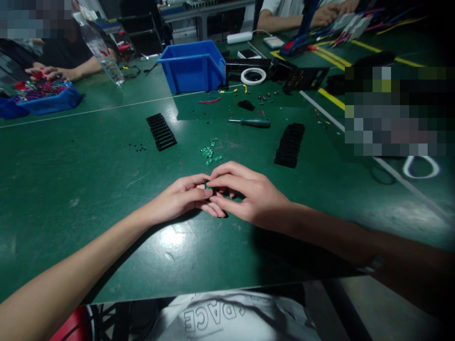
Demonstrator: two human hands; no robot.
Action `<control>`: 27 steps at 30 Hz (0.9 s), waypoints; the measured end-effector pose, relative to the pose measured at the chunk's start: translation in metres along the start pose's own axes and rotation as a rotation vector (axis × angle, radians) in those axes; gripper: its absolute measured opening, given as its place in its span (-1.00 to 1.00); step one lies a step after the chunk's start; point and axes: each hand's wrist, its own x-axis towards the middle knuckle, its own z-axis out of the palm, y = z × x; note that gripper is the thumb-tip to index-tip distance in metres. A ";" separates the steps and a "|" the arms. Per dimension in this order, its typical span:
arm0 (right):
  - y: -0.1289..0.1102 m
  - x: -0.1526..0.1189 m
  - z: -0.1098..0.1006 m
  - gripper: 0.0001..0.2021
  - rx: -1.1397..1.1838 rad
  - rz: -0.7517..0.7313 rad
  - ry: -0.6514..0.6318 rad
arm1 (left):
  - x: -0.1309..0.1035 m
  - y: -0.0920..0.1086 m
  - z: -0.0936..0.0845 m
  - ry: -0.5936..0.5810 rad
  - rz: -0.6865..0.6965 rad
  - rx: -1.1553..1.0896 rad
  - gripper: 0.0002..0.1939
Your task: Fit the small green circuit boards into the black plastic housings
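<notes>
Over the front middle of the green table [106, 170], my two hands meet around a small green circuit board [208, 187] with a dark part at its edge. My left hand [185, 196] pinches it between thumb and fingers. The fingertips of my right hand [249, 192] close on the same piece from the other side, hiding part of it. Just beyond lies a loose pile of small green circuit boards [207, 152]. A slotted black plastic piece [161, 131] lies to the left, and a stack of black plastic pieces [289, 145] to the right.
Beyond the boards are a screwdriver [254, 122], a blue bin [194, 66], a white tape roll [253, 76] and scattered screws [266, 98]. Tiny black bits [138, 147] lie at left. A co-worker's hands are over a blue tray [53, 102]; another person sits at back right.
</notes>
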 end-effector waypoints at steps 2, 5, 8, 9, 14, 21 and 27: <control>0.000 0.000 0.000 -0.81 -0.014 -0.005 -0.003 | 0.000 0.000 0.000 -0.001 0.000 0.004 -0.81; 0.001 0.000 0.000 -0.81 -0.026 -0.007 -0.003 | 0.000 0.000 -0.001 -0.001 0.000 0.006 -0.80; 0.001 0.000 0.000 -0.79 -0.022 -0.005 0.000 | -0.001 -0.001 -0.001 -0.003 0.002 0.009 -0.78; 0.001 0.000 0.000 -0.79 -0.021 -0.003 0.000 | -0.001 -0.001 -0.001 -0.004 0.001 0.010 -0.77; 0.001 0.000 0.000 -0.79 -0.009 0.010 0.000 | -0.001 -0.002 -0.002 -0.006 0.000 0.015 -0.77; 0.000 0.000 0.000 -0.78 0.004 0.015 -0.010 | -0.001 -0.002 -0.002 -0.022 0.010 0.030 -0.81; 0.001 -0.001 0.000 -0.77 0.016 0.012 -0.005 | -0.001 -0.002 -0.002 -0.026 0.014 0.027 -0.82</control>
